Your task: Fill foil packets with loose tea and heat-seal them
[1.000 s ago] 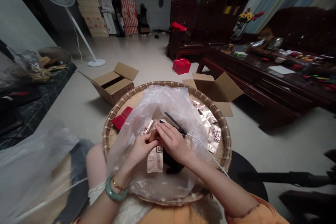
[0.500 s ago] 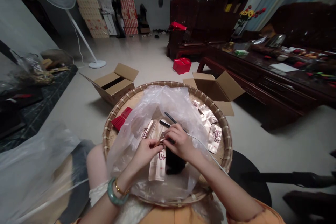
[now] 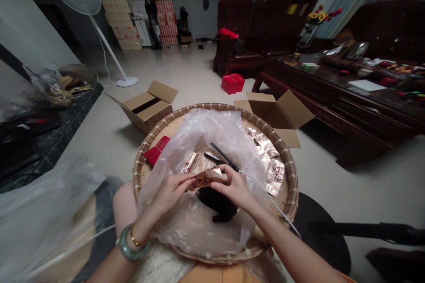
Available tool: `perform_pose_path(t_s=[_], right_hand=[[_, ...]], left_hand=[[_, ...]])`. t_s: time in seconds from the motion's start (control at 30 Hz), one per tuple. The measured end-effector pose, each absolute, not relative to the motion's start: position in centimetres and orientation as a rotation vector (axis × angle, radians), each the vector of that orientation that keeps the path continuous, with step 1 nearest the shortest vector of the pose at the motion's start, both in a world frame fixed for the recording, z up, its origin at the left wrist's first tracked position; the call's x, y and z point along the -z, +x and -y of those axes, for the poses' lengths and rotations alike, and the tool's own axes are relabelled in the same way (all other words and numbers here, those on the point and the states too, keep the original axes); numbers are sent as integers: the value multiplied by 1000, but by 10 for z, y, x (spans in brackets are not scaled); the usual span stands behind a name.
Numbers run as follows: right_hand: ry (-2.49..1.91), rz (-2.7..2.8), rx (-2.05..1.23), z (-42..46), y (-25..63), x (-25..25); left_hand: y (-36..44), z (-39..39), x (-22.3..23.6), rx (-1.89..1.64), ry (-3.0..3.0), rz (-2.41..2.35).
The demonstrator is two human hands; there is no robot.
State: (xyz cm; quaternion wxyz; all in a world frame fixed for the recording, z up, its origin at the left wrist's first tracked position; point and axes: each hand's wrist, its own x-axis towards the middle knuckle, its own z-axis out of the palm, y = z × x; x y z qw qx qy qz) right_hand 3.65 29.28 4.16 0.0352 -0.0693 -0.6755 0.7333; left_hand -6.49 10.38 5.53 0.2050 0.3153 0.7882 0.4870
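A round woven bamboo tray rests on my lap, lined with a crumpled clear plastic bag. Both hands hold one gold foil sachet with red characters, turned sideways above the tray. My left hand pinches its left end; my right hand pinches its right end. Just beyond my right hand lies a black clamp tool with a white cord. Several more gold sachets lie at the tray's right. A stack of red packets sits at its left. Something dark lies under my hands.
Two open cardboard boxes stand on the floor beyond the tray. A white standing fan is at the back left, a long dark wooden table at the right. Red boxes lie on the floor. A clear plastic bag lies at my left.
The sachet hung upright between my hands before; now it is lifted and turned sideways. Both hands rose slightly with it.
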Motion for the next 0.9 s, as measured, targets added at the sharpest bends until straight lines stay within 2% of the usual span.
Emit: perform_pose_path(t_s=[0.13, 0.33, 0.53, 0.67, 0.77, 0.9], right_hand=[[-114, 2047, -2586, -286, 39, -33], [-139, 2191, -2570, -287, 47, -19], [65, 2032, -2793, -287, 43, -19], [82, 2107, -2653, -293, 35, -19], [118, 2249, -2530, -297, 31, -17], [200, 2156, -2505, -296, 25, -21]], left_hand=[[-58, -109, -61, -1221, 1020, -2216], [-61, -113, -52, -1290, 797, -2187], [-62, -111, -49, -1250, 946, -2452], [-54, -113, -52, -859, 1601, -2778], [-50, -115, -44, -503, 1975, -2769], [-52, -116, -27, -549, 2023, -2708]])
